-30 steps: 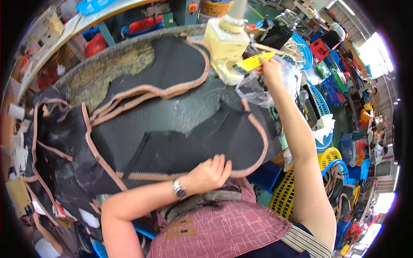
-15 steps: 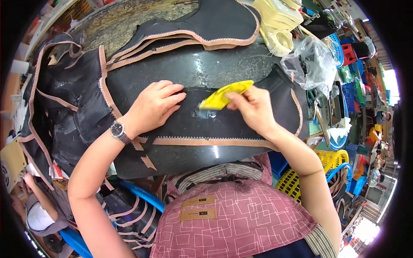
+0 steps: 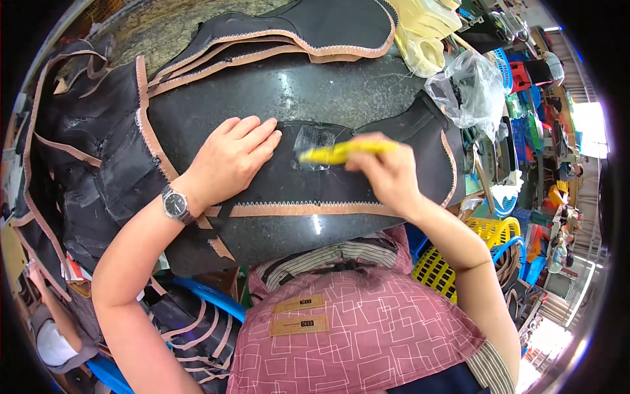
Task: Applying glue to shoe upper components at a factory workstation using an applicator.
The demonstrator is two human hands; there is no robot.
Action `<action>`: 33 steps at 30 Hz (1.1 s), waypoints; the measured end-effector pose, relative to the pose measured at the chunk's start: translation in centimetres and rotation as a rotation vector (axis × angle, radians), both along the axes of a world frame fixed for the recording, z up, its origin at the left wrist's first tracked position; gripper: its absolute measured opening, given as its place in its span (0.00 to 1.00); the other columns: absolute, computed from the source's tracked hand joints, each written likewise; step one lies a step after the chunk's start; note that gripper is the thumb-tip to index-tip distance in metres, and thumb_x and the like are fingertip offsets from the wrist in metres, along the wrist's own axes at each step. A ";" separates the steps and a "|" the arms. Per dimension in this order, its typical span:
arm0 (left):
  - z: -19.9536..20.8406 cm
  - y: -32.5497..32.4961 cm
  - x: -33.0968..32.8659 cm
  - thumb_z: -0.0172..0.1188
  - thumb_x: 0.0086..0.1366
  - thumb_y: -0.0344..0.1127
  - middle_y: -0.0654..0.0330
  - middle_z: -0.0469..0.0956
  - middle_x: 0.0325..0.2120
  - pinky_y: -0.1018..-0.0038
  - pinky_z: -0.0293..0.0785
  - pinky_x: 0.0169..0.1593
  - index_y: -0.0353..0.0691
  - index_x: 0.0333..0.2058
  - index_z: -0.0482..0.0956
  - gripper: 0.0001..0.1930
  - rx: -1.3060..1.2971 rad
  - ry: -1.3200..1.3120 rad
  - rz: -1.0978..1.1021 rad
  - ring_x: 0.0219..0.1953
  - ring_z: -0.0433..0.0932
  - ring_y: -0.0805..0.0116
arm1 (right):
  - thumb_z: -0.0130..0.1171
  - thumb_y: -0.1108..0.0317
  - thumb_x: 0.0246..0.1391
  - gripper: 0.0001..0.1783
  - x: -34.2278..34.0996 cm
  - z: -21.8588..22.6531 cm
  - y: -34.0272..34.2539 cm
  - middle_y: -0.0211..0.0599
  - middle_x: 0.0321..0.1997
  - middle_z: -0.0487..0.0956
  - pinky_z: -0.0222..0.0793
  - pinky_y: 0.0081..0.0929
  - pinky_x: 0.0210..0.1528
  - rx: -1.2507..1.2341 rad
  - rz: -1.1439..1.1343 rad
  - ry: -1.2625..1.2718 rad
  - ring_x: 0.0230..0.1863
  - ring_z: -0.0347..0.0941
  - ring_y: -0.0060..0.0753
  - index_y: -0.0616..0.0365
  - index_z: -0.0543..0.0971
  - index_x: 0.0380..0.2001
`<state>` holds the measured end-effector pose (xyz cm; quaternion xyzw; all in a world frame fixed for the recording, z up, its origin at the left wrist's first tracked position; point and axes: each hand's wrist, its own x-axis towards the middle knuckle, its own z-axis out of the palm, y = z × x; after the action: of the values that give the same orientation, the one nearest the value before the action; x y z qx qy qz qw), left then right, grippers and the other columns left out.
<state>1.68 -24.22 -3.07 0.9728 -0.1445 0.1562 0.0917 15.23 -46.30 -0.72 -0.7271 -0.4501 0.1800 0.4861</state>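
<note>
Workshop [image 3: 551, 217]: crowded with goods all down the right of my feed.
Dark work slab [image 3: 275, 243]: scuffed, bearing the black pieces I am watching.
Stacked pieces [image 3: 341, 26]: black, tan-edged, lying at the far side.
Front black piece [image 3: 269, 180]: flat on the slab, zigzag-stitched tan edging toward the wearer.
Blue tub [image 3: 213, 295]: lower left; I take it to hold the black, tan-edged pieces beside its rim.
Yellow basket [image 3: 436, 272]: slatted, lower right; I can't make out its contents.
Blue basket [image 3: 505, 248]: just beside it, with dark, tan-edged pieces inside.
Cream vessel [image 3: 420, 33]: far edge; contents hidden from me.
Left hand [image 3: 233, 157]: palm down on the front black piece, fingers extended, gripping nothing.
Right hand [image 3: 390, 174]: closed around the yellow scraper.
Yellow scraper [image 3: 341, 152]: motion-blurred, between the hands, its tip at the glossy patch.
Glossy patch [image 3: 314, 139]: reaches farther toward the piece's far edge than half a second ago; I judge the coating is spreading.
</note>
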 end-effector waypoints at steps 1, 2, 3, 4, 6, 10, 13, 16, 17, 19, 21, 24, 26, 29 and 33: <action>0.0 -0.1 0.0 0.54 0.51 0.29 0.56 0.72 0.43 0.67 0.66 0.48 0.35 0.41 0.73 0.16 0.036 -0.007 0.011 0.44 0.70 0.61 | 0.58 0.74 0.45 0.07 -0.4 0.4 -0.9 0.39 0.25 0.76 0.70 0.23 0.28 -0.025 0.140 -0.117 0.26 0.75 0.34 0.62 0.75 0.30; 0.0 -0.1 0.0 0.54 0.51 0.29 0.56 0.72 0.43 0.67 0.66 0.48 0.35 0.41 0.73 0.16 0.036 -0.008 0.010 0.44 0.70 0.61 | 0.58 0.74 0.45 0.07 -1.0 0.6 -1.6 0.40 0.25 0.77 0.71 0.24 0.28 0.031 0.234 -0.102 0.25 0.75 0.35 0.63 0.76 0.30; 0.0 -0.1 0.0 0.53 0.51 0.29 0.56 0.72 0.43 0.67 0.66 0.48 0.35 0.41 0.73 0.16 0.049 -0.006 0.013 0.44 0.70 0.61 | 0.57 0.74 0.46 0.06 -1.7 0.6 -2.6 0.40 0.25 0.77 0.71 0.23 0.28 -0.082 0.280 0.026 0.25 0.75 0.33 0.62 0.76 0.30; 0.0 -0.2 0.0 0.53 0.52 0.29 0.56 0.72 0.43 0.67 0.66 0.48 0.35 0.41 0.73 0.16 0.063 -0.003 0.019 0.44 0.70 0.61 | 0.56 0.72 0.49 0.06 -1.7 1.1 -3.1 0.39 0.25 0.77 0.71 0.23 0.27 -0.161 0.315 0.142 0.25 0.75 0.27 0.64 0.76 0.31; -0.1 -0.1 0.1 0.53 0.51 0.29 0.55 0.72 0.43 0.68 0.66 0.47 0.35 0.41 0.73 0.16 0.079 -0.012 0.025 0.44 0.70 0.61 | 0.53 0.71 0.52 0.08 -0.6 2.2 -2.8 0.36 0.25 0.77 0.70 0.21 0.27 -0.243 0.103 0.416 0.25 0.74 0.21 0.65 0.76 0.31; 0.1 -0.4 0.2 0.54 0.51 0.29 0.55 0.72 0.43 0.69 0.67 0.46 0.34 0.40 0.73 0.16 0.096 -0.039 0.029 0.43 0.70 0.61 | 0.51 0.67 0.55 0.10 2.9 0.3 -1.2 0.33 0.24 0.77 0.68 0.16 0.28 -0.070 -0.219 0.500 0.23 0.71 0.18 0.64 0.74 0.33; 0.8 -0.7 -1.1 0.54 0.50 0.29 0.53 0.72 0.42 0.69 0.68 0.45 0.32 0.39 0.72 0.15 0.140 0.016 0.031 0.42 0.71 0.60 | 0.53 0.68 0.53 0.10 2.6 1.2 -3.7 0.34 0.24 0.77 0.69 0.18 0.25 -0.390 0.031 0.741 0.20 0.71 0.20 0.64 0.75 0.34; 1.9 -0.8 -3.7 0.60 0.47 0.32 0.53 0.73 0.38 0.68 0.69 0.44 0.34 0.36 0.74 0.16 0.107 0.101 0.093 0.40 0.72 0.59 | 0.50 0.69 0.54 0.12 5.4 2.9 -6.6 0.39 0.31 0.77 0.72 0.20 0.22 0.120 -0.134 1.060 0.19 0.73 0.24 0.63 0.70 0.41; 3.2 -0.1 -3.4 0.60 0.48 0.34 0.53 0.74 0.36 0.68 0.69 0.43 0.35 0.34 0.74 0.14 -0.006 0.237 0.117 0.40 0.72 0.59 | 0.48 0.67 0.56 0.12 7.6 3.2 -8.0 0.40 0.31 0.77 0.72 0.19 0.22 0.183 -0.198 1.018 0.19 0.73 0.25 0.61 0.69 0.41; 4.9 0.6 -1.1 0.60 0.50 0.40 0.54 0.75 0.32 0.67 0.70 0.41 0.36 0.30 0.75 0.13 -0.223 0.323 0.155 0.38 0.73 0.58 | 0.47 0.64 0.57 0.13 9.9 4.4 -9.2 0.41 0.32 0.77 0.73 0.19 0.27 0.368 -0.308 0.885 0.23 0.74 0.24 0.63 0.70 0.39; 4.9 -0.3 4.0 0.59 0.52 0.40 0.53 0.73 0.38 0.69 0.68 0.44 0.38 0.42 0.73 0.19 -0.458 0.153 0.144 0.41 0.72 0.59 | 0.48 0.66 0.57 0.12 10.0 4.8 -8.3 0.41 0.32 0.77 0.73 0.20 0.29 0.338 -0.280 0.733 0.25 0.75 0.26 0.64 0.71 0.38; 4.3 -3.4 12.8 0.59 0.54 0.42 0.54 0.65 0.50 0.71 0.66 0.49 0.38 0.56 0.58 0.33 -0.805 0.210 0.071 0.48 0.67 0.66 | 0.54 0.72 0.52 0.08 7.0 4.1 -5.6 0.36 0.28 0.78 0.71 0.19 0.29 -0.004 -0.228 0.289 0.25 0.74 0.25 0.66 0.75 0.32; 1.5 -4.9 17.8 0.58 0.55 0.42 0.54 0.70 0.46 0.72 0.68 0.44 0.39 0.52 0.65 0.27 -0.934 0.256 -0.182 0.43 0.70 0.68 | 0.56 0.75 0.48 0.05 5.9 3.1 -5.1 0.37 0.26 0.77 0.69 0.20 0.29 -0.153 -0.065 -0.044 0.26 0.75 0.27 0.63 0.76 0.30; 0.9 -5.9 20.6 0.54 0.58 0.37 0.56 0.78 0.25 0.75 0.69 0.37 0.33 0.33 0.76 0.12 -0.683 0.457 -0.260 0.29 0.75 0.70 | 0.58 0.78 0.44 0.08 6.4 2.1 -6.2 0.37 0.26 0.77 0.69 0.21 0.29 0.112 -0.241 -0.389 0.26 0.74 0.30 0.60 0.76 0.31; -0.4 -5.7 21.6 0.53 0.56 0.37 0.51 0.78 0.27 0.69 0.69 0.38 0.35 0.33 0.77 0.12 -0.716 0.509 -0.285 0.32 0.76 0.58 | 0.54 0.79 0.47 0.06 6.0 0.0 -6.4 0.38 0.26 0.77 0.69 0.19 0.29 -0.031 -0.249 -0.149 0.25 0.74 0.25 0.62 0.76 0.32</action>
<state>23.28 -29.95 -3.44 0.8577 -0.1867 -0.0617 0.4751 21.23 -52.68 -0.75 -0.7960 -0.3885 0.0709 0.4588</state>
